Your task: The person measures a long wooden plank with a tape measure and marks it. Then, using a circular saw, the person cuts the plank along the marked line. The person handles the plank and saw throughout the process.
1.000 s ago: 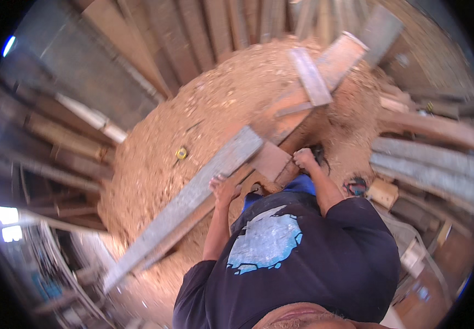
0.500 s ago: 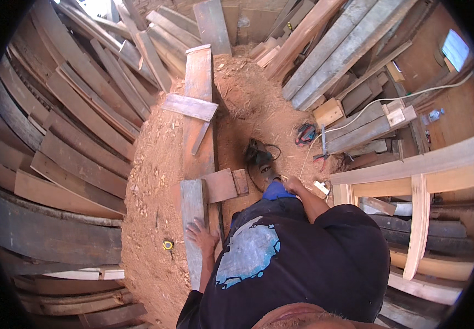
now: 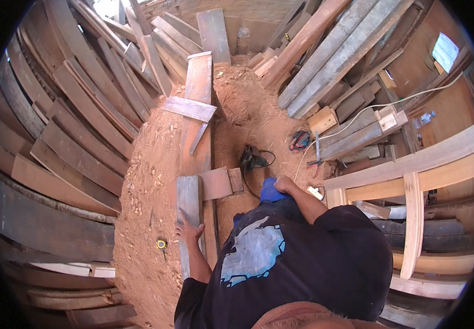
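plank [image 3: 189, 189], grey; left hand [image 3: 189, 228] spread across it. right hand [image 3: 284, 185] at blue cloth [image 3: 270, 191], grip: cannot tell. tape measure [image 3: 161, 243], left of plank.

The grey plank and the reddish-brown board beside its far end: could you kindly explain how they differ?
Colour: the grey plank is weathered grey; the reddish-brown board is warmer-toned.
Pose: the plank runs lengthwise toward the person; the board lies crosswise.
Contact: the left hand is on the plank; no hand touches the board.
Both look wooden.
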Action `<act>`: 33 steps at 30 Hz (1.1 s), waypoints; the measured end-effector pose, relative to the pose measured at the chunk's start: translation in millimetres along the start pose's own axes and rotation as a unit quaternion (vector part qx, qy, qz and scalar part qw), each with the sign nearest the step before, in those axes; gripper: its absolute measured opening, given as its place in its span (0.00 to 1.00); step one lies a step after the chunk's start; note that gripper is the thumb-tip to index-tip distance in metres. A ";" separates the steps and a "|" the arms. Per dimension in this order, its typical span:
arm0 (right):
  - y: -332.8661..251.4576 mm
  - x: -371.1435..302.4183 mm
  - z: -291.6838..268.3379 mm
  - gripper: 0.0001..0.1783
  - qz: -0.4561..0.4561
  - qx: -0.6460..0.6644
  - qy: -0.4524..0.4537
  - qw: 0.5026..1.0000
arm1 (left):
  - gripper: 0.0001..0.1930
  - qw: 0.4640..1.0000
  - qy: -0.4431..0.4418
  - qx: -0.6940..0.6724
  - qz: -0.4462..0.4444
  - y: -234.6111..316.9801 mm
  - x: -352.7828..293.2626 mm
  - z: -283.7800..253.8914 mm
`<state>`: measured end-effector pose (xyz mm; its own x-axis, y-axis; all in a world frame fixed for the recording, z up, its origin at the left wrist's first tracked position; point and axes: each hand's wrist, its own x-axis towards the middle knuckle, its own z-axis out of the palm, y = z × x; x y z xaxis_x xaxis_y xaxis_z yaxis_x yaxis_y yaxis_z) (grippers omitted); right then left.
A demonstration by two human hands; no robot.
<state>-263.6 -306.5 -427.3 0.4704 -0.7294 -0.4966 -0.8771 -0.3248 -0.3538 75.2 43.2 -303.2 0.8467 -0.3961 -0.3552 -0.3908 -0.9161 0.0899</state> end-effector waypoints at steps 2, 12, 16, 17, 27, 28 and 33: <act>1.0 8.2 2.2 0.21 -0.109 -0.069 -0.026 0.991 | 0.68 1.000 0.013 -0.001 -0.002 4.0 -1.0 1.7; -7.2 64.8 10.7 0.16 -0.309 -0.132 -0.210 0.918 | 0.55 0.979 0.189 -0.071 -0.015 23.1 -59.0 43.0; -55.2 76.7 -16.3 0.13 -0.156 0.046 -0.239 0.957 | 0.53 0.982 0.164 -0.082 -0.040 25.3 -100.7 47.6; -73.8 82.5 -24.2 0.13 -0.247 -0.004 -0.185 0.951 | 0.52 0.981 0.165 -0.079 -0.062 26.5 -108.0 49.8; -270.8 41.7 -92.2 0.28 -0.354 -0.139 -0.081 0.921 | 0.37 0.903 0.040 -0.228 -0.361 79.8 -225.7 123.1; -278.9 38.4 -87.1 0.29 -0.372 -0.161 -0.095 0.909 | 0.35 0.881 -0.070 -0.286 -0.371 79.4 -242.3 143.5; -286.3 20.8 -36.8 0.25 -0.422 -0.280 -0.146 0.850 | 0.18 0.729 -0.086 -0.614 -0.292 116.3 -321.0 241.9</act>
<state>-6.2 -250.8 -307.1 0.8870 0.0589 -0.4580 -0.0867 -0.9530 -0.2903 -329.4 79.0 -403.8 0.6402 0.0004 -0.7682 0.7244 -0.3332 0.6035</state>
